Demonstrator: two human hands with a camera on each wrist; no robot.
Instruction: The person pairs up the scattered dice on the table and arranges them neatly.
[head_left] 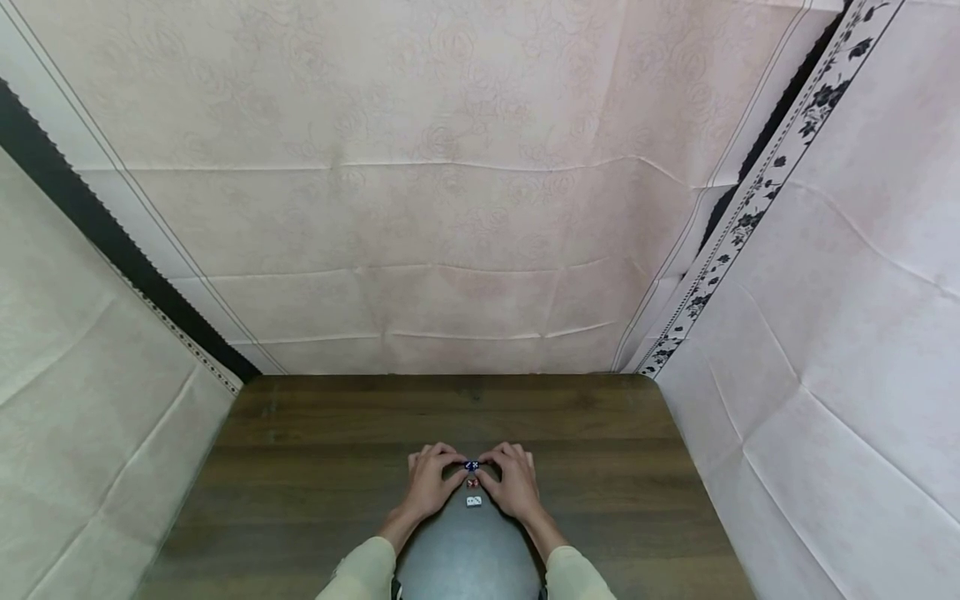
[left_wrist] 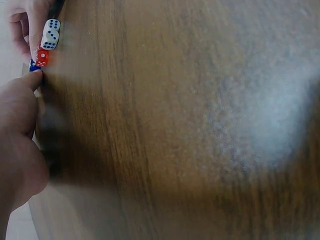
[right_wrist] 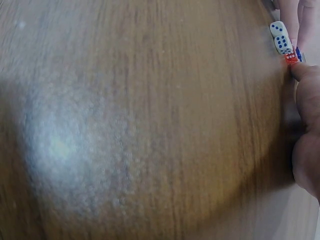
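Blue dice [head_left: 472,466] sit at the far end of a short line of dice. My left hand [head_left: 431,479] pinches them from the left with thumb and forefinger, and my right hand [head_left: 513,479] does the same from the right. Just nearer to me lie red dice [head_left: 472,482], close to both thumbs. White dice with blue pips [head_left: 474,501] form the nearest row; the left wrist view shows two of these white dice [left_wrist: 50,35] side by side. Fingers partly cover the blue dice [right_wrist: 299,53] in the right wrist view, so their number is unclear.
The dice stand on a brown wood-grain table [head_left: 315,467]. Pale patterned cloth [head_left: 465,208] hangs beyond its far edge, and more cloth [head_left: 840,333] flanks both sides. Light glares off the tabletop near me.
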